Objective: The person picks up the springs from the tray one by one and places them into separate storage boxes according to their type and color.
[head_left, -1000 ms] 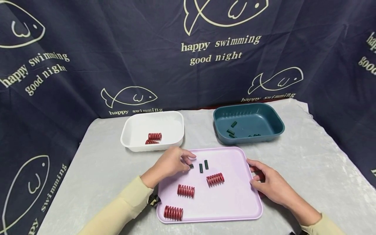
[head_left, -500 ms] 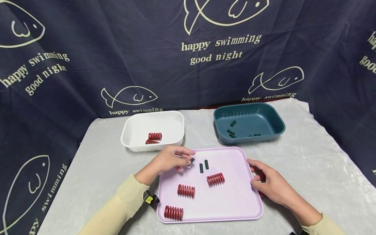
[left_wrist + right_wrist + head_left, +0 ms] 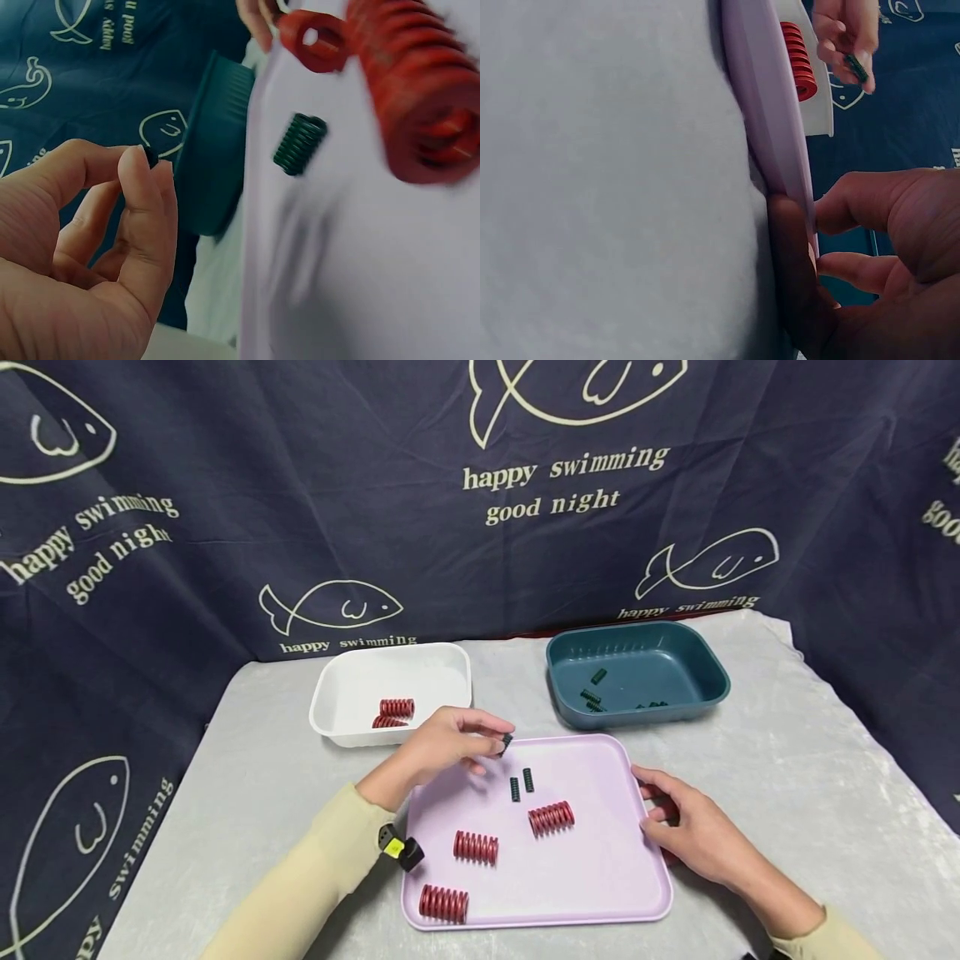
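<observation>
My left hand (image 3: pixel 442 747) pinches a small dark green coil spring (image 3: pixel 507 742) between thumb and index finger, above the far edge of the pink tray (image 3: pixel 607 868). From the right wrist view the same spring (image 3: pixel 856 67) shows clearly at the fingertips. With thumb and fingers on either side of the rim, my right hand (image 3: pixel 697 831) grips the tray's right edge. Two green springs (image 3: pixel 514 789) lie side by side on the tray. Three larger red springs, one near the middle (image 3: pixel 551 817), one left of it (image 3: pixel 476 847) and one at the near left corner (image 3: pixel 443 903), lie there too.
Behind the tray on the left stands a white bin (image 3: pixel 390 739) containing red springs (image 3: pixel 397 707). A teal bin (image 3: pixel 637 718) at the back right holds several green springs (image 3: pixel 598 677). A dark fish-print curtain (image 3: pixel 480 568) encloses the table's far side.
My left hand has lifted the green spring off the tray and carried it up and away toward the tray's far edge. My right hand stays on the tray's rim.
</observation>
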Tool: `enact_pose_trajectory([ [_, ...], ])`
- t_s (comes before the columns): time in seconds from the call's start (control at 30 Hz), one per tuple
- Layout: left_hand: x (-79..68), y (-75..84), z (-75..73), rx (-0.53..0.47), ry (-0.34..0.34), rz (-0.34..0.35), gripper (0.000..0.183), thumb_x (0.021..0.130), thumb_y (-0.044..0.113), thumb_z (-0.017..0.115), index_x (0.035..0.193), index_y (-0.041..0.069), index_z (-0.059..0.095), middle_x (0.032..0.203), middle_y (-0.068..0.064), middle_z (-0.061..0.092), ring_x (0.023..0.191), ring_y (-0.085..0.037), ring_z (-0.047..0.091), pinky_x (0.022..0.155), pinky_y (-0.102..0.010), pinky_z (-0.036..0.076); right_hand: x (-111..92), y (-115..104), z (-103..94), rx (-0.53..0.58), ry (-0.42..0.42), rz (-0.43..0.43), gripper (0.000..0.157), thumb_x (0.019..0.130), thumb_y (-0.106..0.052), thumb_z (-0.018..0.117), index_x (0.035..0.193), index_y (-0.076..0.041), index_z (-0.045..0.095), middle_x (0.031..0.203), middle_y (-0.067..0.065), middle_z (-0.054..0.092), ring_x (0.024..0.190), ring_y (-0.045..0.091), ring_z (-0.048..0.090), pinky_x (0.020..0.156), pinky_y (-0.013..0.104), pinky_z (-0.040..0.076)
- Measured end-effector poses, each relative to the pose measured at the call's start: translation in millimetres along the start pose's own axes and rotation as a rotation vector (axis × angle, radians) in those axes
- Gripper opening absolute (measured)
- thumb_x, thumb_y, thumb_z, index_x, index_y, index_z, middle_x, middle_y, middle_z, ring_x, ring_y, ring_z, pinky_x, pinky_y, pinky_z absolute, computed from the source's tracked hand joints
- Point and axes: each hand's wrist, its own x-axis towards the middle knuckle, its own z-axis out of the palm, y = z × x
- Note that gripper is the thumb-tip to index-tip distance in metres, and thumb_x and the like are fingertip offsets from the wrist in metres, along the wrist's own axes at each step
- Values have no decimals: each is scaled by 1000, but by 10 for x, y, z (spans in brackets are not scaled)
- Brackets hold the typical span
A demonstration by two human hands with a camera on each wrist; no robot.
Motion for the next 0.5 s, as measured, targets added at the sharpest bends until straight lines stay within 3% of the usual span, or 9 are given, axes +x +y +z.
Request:
enact_pose_trajectory([
  [0.27, 342, 224, 134, -22, 12, -3, 34, 95, 1, 72, 129, 2, 71, 116, -14, 73, 93, -16, 70, 70, -29, 63, 5, -4, 19, 10, -20, 31, 65, 90, 1, 72, 150, 2, 47, 115, 12, 60, 84, 13, 56, 53, 30, 56],
  [0.5, 699, 448, 376, -40, 13, -17, 33, 96, 6, 74, 128, 8, 74, 124, -15, 71, 96, -17, 72, 83, -40, 64, 3, 11, 12, -12, -6, 17, 64, 90, 0, 73, 149, 1, 48, 115, 11, 59, 84, 11, 55, 52, 28, 54],
])
